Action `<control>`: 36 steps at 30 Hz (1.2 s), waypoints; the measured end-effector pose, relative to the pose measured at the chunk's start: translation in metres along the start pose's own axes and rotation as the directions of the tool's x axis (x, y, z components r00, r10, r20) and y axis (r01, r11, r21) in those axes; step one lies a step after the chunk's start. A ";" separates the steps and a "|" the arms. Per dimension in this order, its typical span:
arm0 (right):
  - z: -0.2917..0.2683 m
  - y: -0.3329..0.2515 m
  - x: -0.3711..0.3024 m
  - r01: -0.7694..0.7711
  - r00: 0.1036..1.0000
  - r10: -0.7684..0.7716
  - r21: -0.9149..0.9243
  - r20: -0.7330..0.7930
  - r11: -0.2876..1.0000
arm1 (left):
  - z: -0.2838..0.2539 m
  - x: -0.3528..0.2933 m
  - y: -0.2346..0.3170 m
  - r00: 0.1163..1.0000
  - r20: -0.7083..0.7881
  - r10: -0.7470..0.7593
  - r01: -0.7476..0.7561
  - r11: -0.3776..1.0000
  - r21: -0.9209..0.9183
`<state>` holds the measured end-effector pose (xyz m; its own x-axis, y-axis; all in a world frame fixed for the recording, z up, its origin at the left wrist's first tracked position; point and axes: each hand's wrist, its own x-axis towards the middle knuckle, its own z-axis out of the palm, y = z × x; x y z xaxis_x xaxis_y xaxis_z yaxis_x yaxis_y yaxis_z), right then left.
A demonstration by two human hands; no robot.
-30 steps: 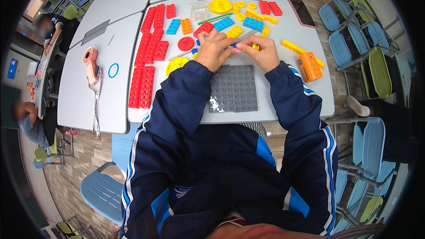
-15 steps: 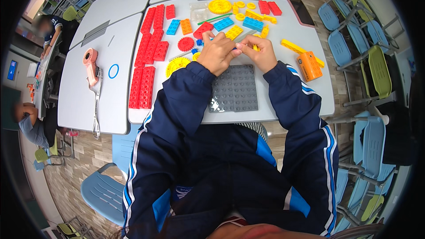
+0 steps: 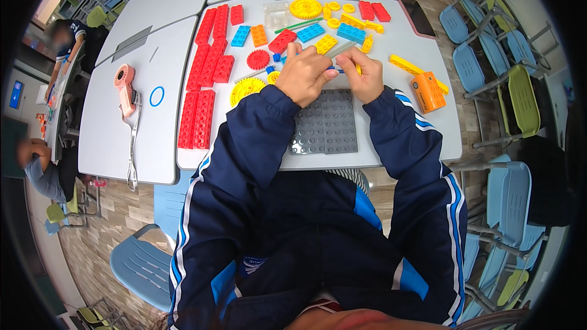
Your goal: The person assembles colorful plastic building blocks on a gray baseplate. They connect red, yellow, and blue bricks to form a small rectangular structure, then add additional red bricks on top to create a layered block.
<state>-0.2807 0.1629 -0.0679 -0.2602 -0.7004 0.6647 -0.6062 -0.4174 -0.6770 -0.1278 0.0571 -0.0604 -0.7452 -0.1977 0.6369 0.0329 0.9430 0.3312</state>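
Both my hands meet above the grey studded baseplate (image 3: 324, 123), near the table's front edge. My left hand (image 3: 302, 76) is closed, its thumb and fingers pinching a small blue piece (image 3: 340, 71) that stretches toward the other hand. My right hand (image 3: 365, 76) is also closed, gripping a small yellow piece (image 3: 359, 69) at the blue piece's right end. Fingers cover much of both parts, so whether they are joined I cannot tell. Just beyond my fingers lie grey rods (image 3: 341, 49) and a yellow brick (image 3: 325, 44).
Red bricks (image 3: 203, 116) line the table's left side. A red gear (image 3: 258, 59), yellow gears (image 3: 246, 91) and blue bricks (image 3: 309, 32) lie around. To the right are an orange box (image 3: 429, 92), a yellow beam (image 3: 403, 67) and a phone (image 3: 417, 17).
My right hand has shifted slightly to the right and turned. More of the blue piece and the yellow piece now shows between my fingers. My left hand stays nearly in place.
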 end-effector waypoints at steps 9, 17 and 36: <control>-0.006 0.002 0.000 0.069 0.996 -0.063 -0.113 0.057 0.991 | -0.001 -0.001 0.002 1.000 0.026 -0.016 0.017 0.999 -0.035; -0.001 0.004 0.001 -0.019 1.000 0.019 -0.100 0.007 0.995 | 0.008 -0.003 -0.008 0.997 -0.073 0.008 -0.015 0.996 -0.093; -0.015 0.012 0.013 -0.196 0.981 0.189 -0.215 -0.053 0.957 | -0.017 -0.006 -0.031 0.968 -0.175 -0.179 0.188 0.981 0.041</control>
<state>-0.3024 0.1577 -0.0628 -0.4095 -0.7351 0.5403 -0.6902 -0.1376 -0.7104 -0.1128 0.0248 -0.0628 -0.6105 -0.4068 0.6795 -0.1353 0.8990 0.4166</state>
